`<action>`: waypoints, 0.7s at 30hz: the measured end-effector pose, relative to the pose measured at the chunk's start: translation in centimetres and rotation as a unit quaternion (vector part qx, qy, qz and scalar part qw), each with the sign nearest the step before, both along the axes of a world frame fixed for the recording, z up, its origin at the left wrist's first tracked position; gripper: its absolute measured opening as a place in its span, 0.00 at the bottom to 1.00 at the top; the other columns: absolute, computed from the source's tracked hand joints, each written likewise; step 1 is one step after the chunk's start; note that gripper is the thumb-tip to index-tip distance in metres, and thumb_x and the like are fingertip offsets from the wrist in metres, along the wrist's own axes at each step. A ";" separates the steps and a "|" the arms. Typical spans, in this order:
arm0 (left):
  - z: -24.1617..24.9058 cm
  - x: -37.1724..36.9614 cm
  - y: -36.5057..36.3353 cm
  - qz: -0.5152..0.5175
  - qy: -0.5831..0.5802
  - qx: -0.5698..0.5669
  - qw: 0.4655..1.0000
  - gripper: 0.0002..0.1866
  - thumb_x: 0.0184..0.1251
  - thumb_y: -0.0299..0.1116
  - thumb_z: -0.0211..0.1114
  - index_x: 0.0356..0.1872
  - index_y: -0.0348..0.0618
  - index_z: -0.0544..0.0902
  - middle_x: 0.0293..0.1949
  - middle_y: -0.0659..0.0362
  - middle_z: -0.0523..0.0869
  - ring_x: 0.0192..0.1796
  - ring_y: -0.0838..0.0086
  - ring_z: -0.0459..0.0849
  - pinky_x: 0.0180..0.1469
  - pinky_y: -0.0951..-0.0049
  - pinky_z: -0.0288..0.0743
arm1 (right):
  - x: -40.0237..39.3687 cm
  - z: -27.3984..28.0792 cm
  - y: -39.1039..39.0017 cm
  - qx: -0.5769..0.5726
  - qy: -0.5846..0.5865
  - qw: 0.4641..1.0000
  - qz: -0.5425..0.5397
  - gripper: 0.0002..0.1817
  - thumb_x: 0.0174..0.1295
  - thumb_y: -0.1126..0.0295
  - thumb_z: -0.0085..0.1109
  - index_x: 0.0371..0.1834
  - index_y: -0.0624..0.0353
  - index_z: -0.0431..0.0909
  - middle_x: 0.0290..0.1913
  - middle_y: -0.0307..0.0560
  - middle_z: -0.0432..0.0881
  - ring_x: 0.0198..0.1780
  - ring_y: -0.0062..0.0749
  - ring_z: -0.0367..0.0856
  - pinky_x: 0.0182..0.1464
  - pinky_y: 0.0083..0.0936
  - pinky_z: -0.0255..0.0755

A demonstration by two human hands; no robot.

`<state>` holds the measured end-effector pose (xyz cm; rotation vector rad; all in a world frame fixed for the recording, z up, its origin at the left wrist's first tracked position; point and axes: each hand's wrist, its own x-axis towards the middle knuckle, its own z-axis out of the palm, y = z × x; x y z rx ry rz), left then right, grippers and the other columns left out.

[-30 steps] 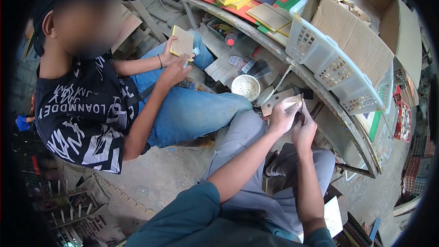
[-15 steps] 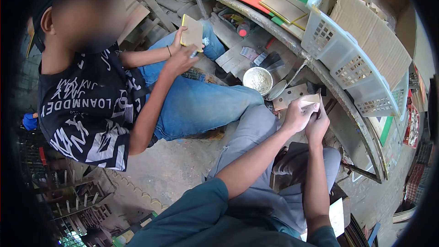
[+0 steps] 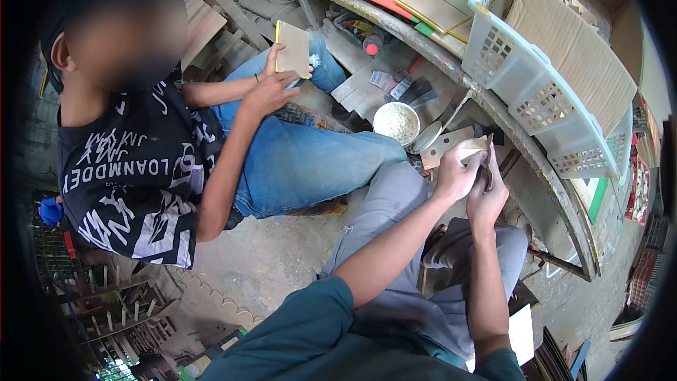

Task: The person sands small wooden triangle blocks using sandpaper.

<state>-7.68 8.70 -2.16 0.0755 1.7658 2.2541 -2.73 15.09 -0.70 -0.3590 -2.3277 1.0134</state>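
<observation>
My left hand [image 3: 455,173] and right hand [image 3: 486,197] meet above my knee, fingers closed on a small tan board [image 3: 474,148]; they hide most of it. Beyond sits a white bowl [image 3: 396,123].

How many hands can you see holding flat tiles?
4. The camera wearer's left hand and right hand grip one tan tile above the knees. The co-worker's two hands hold a yellow-edged tile over blue jeans. None seem hidden.
</observation>
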 end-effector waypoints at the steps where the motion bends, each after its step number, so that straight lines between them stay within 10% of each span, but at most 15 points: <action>1: -0.2 0.1 -0.1 -0.001 -0.004 -0.002 1.000 0.15 0.65 0.26 0.62 0.51 0.30 0.78 0.45 0.50 0.86 0.47 0.73 0.85 0.49 0.74 0.77 | 0.0 -0.1 0.2 -0.002 -0.004 1.000 -0.001 0.30 0.56 0.86 0.44 0.65 0.55 0.71 0.43 0.71 0.79 0.37 0.23 0.80 0.41 0.25 0.73; 4: -0.8 0.6 0.2 -0.077 0.037 0.010 0.996 0.17 0.66 0.28 0.63 0.54 0.32 0.77 0.47 0.52 0.86 0.48 0.73 0.84 0.52 0.73 0.76 | -0.7 0.2 1.9 -0.111 -0.138 0.984 -0.028 0.30 0.56 0.86 0.44 0.65 0.57 0.70 0.47 0.70 0.78 0.50 0.25 0.80 0.46 0.25 0.74; 19: -0.5 0.4 0.4 -0.020 0.038 -0.002 0.999 0.17 0.66 0.28 0.62 0.54 0.30 0.76 0.46 0.51 0.86 0.48 0.72 0.84 0.51 0.74 0.77 | 0.2 1.4 0.4 -0.004 0.010 1.000 -0.006 0.26 0.59 0.84 0.47 0.63 0.59 0.72 0.51 0.67 0.78 0.49 0.34 0.84 0.47 0.25 0.74; 21: -0.4 0.5 0.4 -0.078 0.013 0.040 0.996 0.19 0.67 0.27 0.62 0.56 0.29 0.75 0.48 0.52 0.85 0.49 0.74 0.83 0.52 0.75 0.76 | -0.5 2.1 1.5 -0.091 -0.170 0.980 -0.043 0.25 0.60 0.83 0.47 0.63 0.61 0.72 0.51 0.67 0.78 0.52 0.34 0.82 0.49 0.25 0.73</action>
